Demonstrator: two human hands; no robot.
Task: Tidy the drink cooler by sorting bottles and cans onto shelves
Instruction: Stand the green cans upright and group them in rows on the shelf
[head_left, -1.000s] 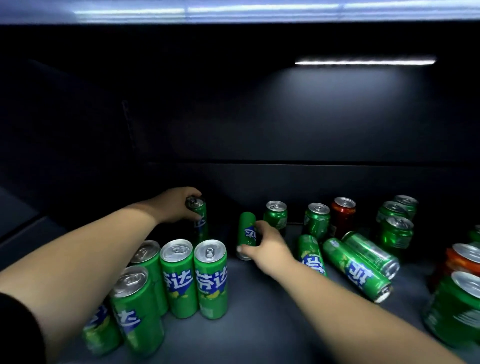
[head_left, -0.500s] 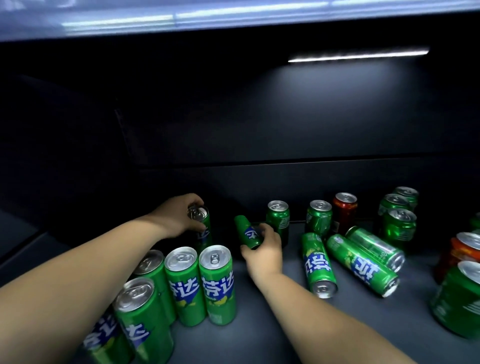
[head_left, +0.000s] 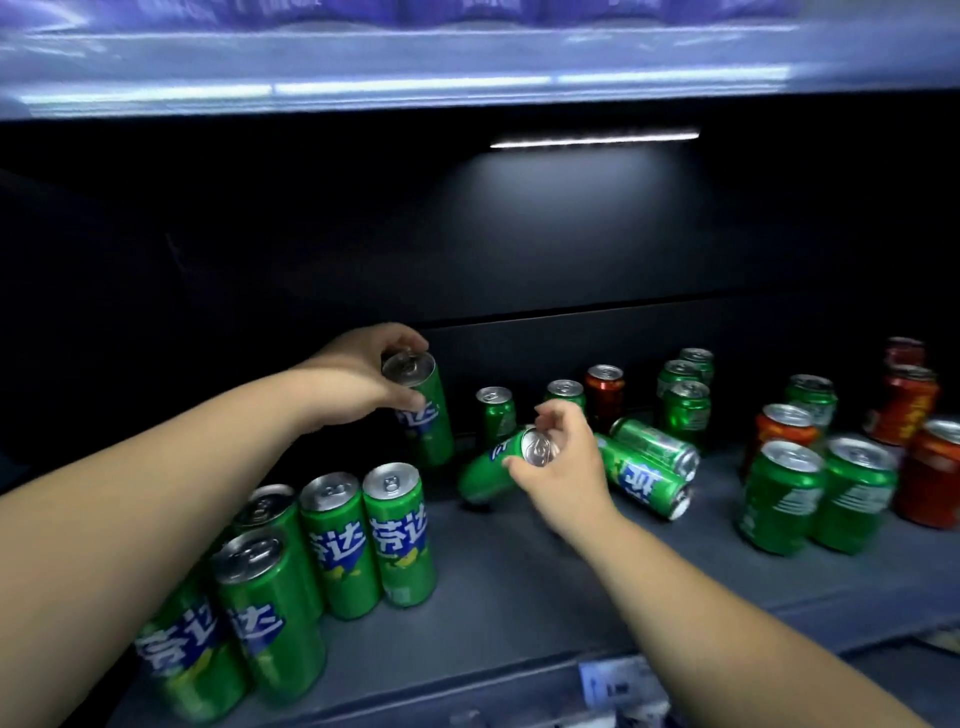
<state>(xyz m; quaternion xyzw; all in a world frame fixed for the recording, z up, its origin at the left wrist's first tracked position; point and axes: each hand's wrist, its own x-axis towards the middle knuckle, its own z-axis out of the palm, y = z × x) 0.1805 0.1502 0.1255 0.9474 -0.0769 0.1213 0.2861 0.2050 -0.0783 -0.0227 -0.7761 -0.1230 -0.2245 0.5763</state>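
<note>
Cooler shelf (head_left: 519, 597) carries our cans: a green cluster (head_left: 332, 545) near left, mixed cans (head_left: 779, 499) right. Our left hand (head_left: 358, 379) grips the top of a nearly upright tall can (head_left: 428, 421) far left. Our right hand (head_left: 566, 462) pinches a tilted can (head_left: 491, 467) by its rim at centre, base on the shelf.

Seventeen green cans (head_left: 397, 530) are counted — thirteen stood upright, two laid on their sides, two tilted. Five red or orange cans (head_left: 605, 387) are counted too — and one light strip (head_left: 595, 137)
</note>
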